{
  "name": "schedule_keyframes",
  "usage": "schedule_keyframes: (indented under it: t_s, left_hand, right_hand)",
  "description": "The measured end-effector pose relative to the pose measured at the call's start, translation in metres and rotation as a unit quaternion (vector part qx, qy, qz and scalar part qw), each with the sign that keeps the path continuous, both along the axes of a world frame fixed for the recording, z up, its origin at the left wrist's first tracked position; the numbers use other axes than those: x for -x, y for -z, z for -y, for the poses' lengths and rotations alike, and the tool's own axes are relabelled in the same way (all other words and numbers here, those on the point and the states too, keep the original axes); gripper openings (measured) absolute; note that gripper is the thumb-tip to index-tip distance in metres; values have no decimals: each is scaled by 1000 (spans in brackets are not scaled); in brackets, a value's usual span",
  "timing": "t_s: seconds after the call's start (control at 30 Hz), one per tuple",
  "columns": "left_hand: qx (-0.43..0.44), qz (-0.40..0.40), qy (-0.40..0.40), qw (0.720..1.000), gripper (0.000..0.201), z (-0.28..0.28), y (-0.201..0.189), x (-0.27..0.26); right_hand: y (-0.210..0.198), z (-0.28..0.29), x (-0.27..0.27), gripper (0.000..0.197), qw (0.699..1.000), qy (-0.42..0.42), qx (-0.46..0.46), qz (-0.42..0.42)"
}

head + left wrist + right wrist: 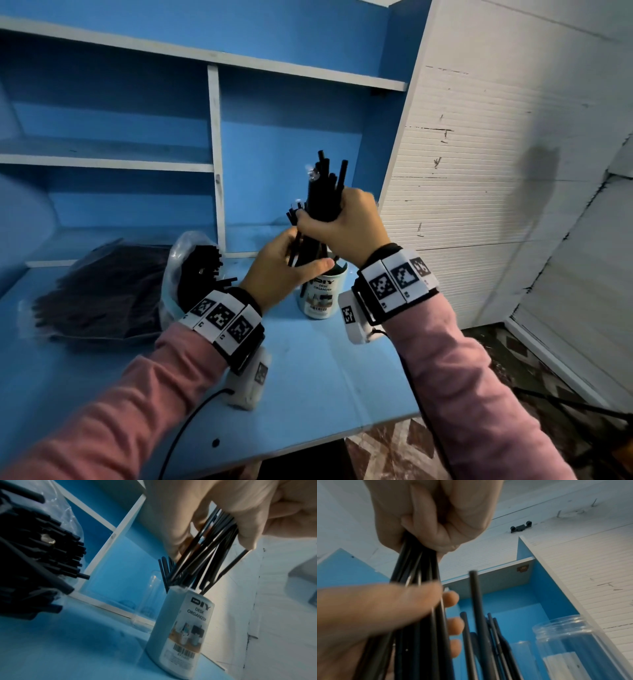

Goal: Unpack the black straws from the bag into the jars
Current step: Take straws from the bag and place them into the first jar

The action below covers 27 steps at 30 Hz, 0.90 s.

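Note:
A bundle of black straws (323,192) stands upright over a labelled jar (320,296) on the blue desk, its lower ends inside the jar's mouth (186,588). My right hand (334,222) grips the bundle (418,566) near its middle. Just below, my left hand (298,262) curls its fingers and thumb round the same straws (207,550), right above the jar (181,628). An open clear bag (191,267) full of black straws (42,545) lies to the left of the jar.
A second, flat pack of black straws (99,294) lies at the far left of the desk (325,377). Clear empty jars (150,599) (573,642) stand behind and beside the labelled one. Blue shelf compartments rise behind; a white wall panel (479,154) stands to the right.

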<state>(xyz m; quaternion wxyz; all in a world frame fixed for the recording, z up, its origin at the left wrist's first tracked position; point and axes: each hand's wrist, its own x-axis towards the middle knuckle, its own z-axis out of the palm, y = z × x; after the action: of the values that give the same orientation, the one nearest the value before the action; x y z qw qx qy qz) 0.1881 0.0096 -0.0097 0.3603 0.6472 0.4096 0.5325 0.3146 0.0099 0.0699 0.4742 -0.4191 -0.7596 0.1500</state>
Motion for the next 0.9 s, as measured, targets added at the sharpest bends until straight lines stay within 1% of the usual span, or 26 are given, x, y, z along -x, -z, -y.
schedule_keyframes:
  t_s: [0.03,0.1,0.17,0.2,0.3,0.37,0.43,0.5,0.57,0.77,0.8,0.9]
  left_hand:
    - [-10,-3,-9,1000,41,-3,5,0]
    - [-26,-34,-44,998,62,-10,17,0]
    - [-8,-69,-75,995,78,-15,29,1]
    - [16,-80,-78,994,85,-17,32,0]
    - [95,-89,-36,991,98,-26,39,-2]
    - [122,-104,-3,987,108,-34,41,-5]
    - [139,-104,13,985,109,-42,43,-10]
    - [152,-93,15,984,105,-49,45,-13]
    - [153,-90,14,984,102,-53,47,-14]
    - [159,-95,25,982,105,-56,54,-11]
    - [156,-103,23,982,103,-56,54,-11]
    - [148,-119,17,982,89,-59,55,-12]
  right_hand:
    - [-3,-3,-4,39,1000,9,-2,-11]
    - [-8,-10,-12,35,999,23,2,-31]
    - [-13,-16,-21,33,998,35,8,-50]
    - [-15,-19,-26,33,997,44,11,-61]
    - [-20,-25,-36,31,994,63,21,-91]
    - [-22,-29,-42,26,992,65,29,-104]
    - [-22,-33,-46,27,991,73,33,-111]
    - [-20,-37,-49,28,990,79,33,-115]
    - [-18,-42,-51,26,988,85,35,-120]
    - [-2,-57,-56,20,984,108,81,-114]
    - [1,-58,-55,21,985,108,86,-107]
    - [7,-60,-49,23,987,99,95,-83]
